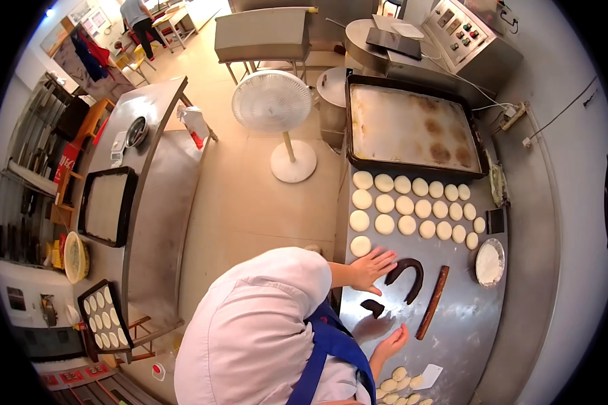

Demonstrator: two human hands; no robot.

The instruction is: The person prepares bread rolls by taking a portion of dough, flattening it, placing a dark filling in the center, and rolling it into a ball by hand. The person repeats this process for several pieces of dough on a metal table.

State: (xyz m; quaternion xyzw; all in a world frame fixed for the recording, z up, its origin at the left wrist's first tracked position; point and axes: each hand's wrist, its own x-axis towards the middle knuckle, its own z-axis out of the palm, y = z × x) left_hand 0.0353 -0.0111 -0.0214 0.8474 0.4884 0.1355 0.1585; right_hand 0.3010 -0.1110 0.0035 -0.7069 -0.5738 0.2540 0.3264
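Observation:
My left hand (373, 270) is spread open above the steel worktable (466, 317), its fingertips close to a curved, dark brown rope of paste or dough (415, 273). A smaller dark brown piece (373, 308) lies just below that hand. My right hand (390, 344) is nearer the lower edge, its fingers loosely extended, with nothing seen in it. A brown rolling pin (433, 302) lies to the right of the curved rope. Beyond my left hand, several round, flat white dough pieces (384, 224) sit in rows. Smaller pale dough pieces (390, 385) lie below my right hand beside a white scraper (427, 376).
A large black-rimmed baking tray (412, 125) stands at the table's far end. A bowl of white flour (490, 262) sits at the right edge, near the wall. A white fan (294, 162) stands on the floor. At left, a second steel table (157, 223) holds another tray (108, 206).

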